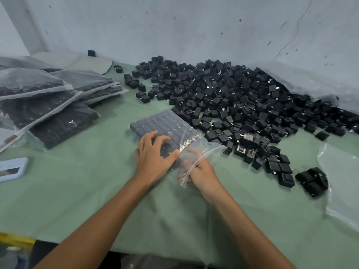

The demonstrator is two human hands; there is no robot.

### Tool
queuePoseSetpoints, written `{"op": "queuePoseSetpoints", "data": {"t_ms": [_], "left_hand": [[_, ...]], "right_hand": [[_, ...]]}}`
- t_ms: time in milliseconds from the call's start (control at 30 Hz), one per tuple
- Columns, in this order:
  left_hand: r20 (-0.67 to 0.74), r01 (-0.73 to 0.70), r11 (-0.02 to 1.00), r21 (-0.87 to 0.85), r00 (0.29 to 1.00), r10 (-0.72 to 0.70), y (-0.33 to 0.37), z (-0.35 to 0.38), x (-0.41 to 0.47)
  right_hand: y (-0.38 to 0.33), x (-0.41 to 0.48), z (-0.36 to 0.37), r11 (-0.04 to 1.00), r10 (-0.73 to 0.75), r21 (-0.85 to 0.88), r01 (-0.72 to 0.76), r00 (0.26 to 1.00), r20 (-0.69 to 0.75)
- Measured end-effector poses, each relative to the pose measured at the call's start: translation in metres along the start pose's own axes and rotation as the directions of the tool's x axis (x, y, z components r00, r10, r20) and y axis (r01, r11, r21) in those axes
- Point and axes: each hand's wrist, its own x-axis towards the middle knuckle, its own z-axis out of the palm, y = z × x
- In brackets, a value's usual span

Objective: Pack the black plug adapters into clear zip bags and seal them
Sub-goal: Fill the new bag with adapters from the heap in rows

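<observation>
With the left hand [153, 154] spread flat on the packed zip bag [165, 125] just beside the heap of loose adapters [233, 98], and the right hand [196, 167] reaching inside its mouth, fingers blurred, tidy rows would likely seal best.

Filled bags [48, 98] stacked left, adapter pile [242, 101] right, zip bag [174, 133] between, phone [11, 168] near left
</observation>
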Motion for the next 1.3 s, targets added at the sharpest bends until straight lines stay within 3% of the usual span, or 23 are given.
{"op": "queuePoseSetpoints", "data": {"t_ms": [333,467,567,667,733,933,1067,1167,1233,1300], "left_hand": [[0.071,0.043,0.997,-0.063,0.997,-0.039,-0.002,-0.001,0.002],[0.069,0.057,0.996,-0.072,0.996,-0.052,-0.001,-0.001,0.001],[0.065,0.054,0.996,-0.07,0.997,-0.049,0.0,-0.003,0.001],[0.061,0.051,0.996,-0.067,0.997,-0.047,0.0,-0.003,0.0],[0.056,0.055,0.996,-0.065,0.997,-0.051,0.001,-0.002,0.0],[0.058,0.059,0.997,-0.051,0.997,-0.056,0.003,-0.001,0.001],[0.059,0.062,0.997,-0.048,0.997,-0.059,0.002,-0.001,0.001],[0.066,0.066,0.997,-0.037,0.996,-0.064,0.002,-0.002,0.001],[0.07,0.067,0.997,-0.034,0.996,-0.064,0.002,-0.002,0.001],[0.07,0.061,0.997,-0.036,0.996,-0.059,0.002,-0.001,0.001]], "right_hand": [[-0.002,-0.006,-0.009,0.994,0.068,0.079,-0.074,0.995,0.068],[-0.002,-0.024,-0.045,0.968,-0.036,-0.25,0.029,0.999,-0.024],[-0.012,-0.028,-0.088,0.793,-0.228,-0.604,0.08,0.958,-0.172],[-0.019,-0.021,-0.13,0.619,-0.379,-0.784,-0.038,0.86,-0.341],[-0.019,-0.015,-0.15,0.532,-0.384,-0.832,-0.158,0.83,-0.403],[-0.016,0.005,-0.167,0.445,-0.285,-0.87,-0.215,0.886,-0.365],[-0.016,0.007,-0.164,0.453,-0.304,-0.883,-0.126,0.909,-0.286],[-0.014,0.005,-0.162,0.358,-0.302,-0.933,-0.041,0.94,-0.157],[-0.011,0.002,-0.163,0.304,-0.339,-0.953,-0.017,0.933,-0.125],[-0.01,-0.001,-0.165,0.349,-0.411,-0.937,0.009,0.9,-0.145]]}}
